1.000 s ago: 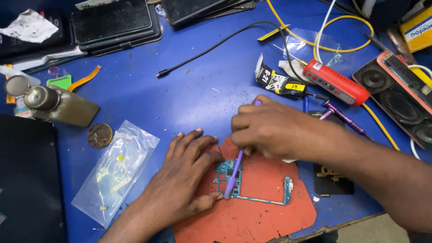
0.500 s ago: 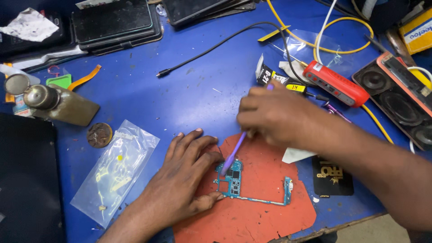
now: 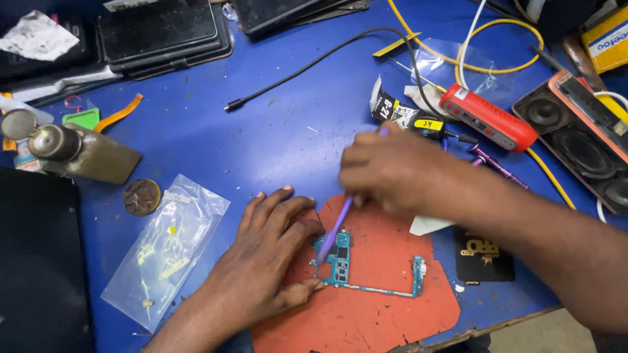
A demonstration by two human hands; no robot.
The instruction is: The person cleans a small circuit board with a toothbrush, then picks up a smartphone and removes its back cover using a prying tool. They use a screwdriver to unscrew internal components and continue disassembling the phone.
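Clear plastic bag (image 3: 167,252) lies far left. Next, the left hand (image 3: 261,268) is spread flat, fingers pinning the thin blue-green circuit board (image 3: 340,258) on the orange-red mat (image 3: 386,307). Looks light and fragile, so I'd grip its edges. Right hand (image 3: 399,173) pinches a slim purple tool (image 3: 335,229), tip on the board.

The circuit board (image 3: 340,258) is teal-blue with black chips and lies on an orange-red mat (image 3: 386,307); the table (image 3: 216,144) is blue. The tool (image 3: 335,229) is purple. At far right, the screwdriver (image 3: 487,119) is red and the cable (image 3: 497,29) yellow.
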